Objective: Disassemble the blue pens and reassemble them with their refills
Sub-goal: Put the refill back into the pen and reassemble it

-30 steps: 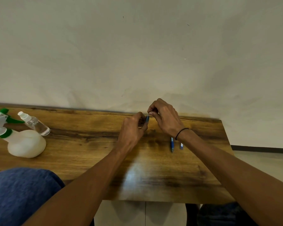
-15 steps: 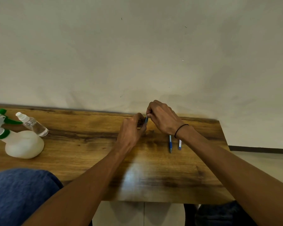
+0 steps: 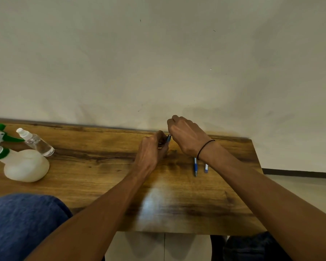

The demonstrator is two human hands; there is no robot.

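I see the blue pen (image 3: 168, 138) held up just above the worktop (image 3: 102, 166) near its far edge, a little right of the middle, tilted with its upper end toward the right hand. Only a short stretch of the barrel shows between the two hands — the rest is hidden by fingers. The left hand (image 3: 151, 150) has its grip closed around the lower part of the pen, thumb and fingers curled in on it. The right hand (image 3: 186, 136) comes in from above with its fingers bunched together at the pen's upper tip; I take it as pinching that end, though the fingertips themselves are turned away from me. A thin black band (image 3: 205, 147) circles the right wrist.

Just under the right wrist, two more pieces lie flat on the worktop toward its right edge: a second blue pen (image 3: 195, 166), pointing toward the near edge, and just beside it a shorter white-and-blue pen part (image 3: 206, 168), partly covered by the forearm. They lie side by side, close but not touching.

Well apart, at the far left corner of the worktop, stands a white spray bottle (image 3: 26, 166) with a green-and-white trigger, and a small clear spray bottle (image 3: 36, 142) lies tilted against it. A knee in blue cloth (image 3: 26, 223) shows at the near left edge — below the worktop.
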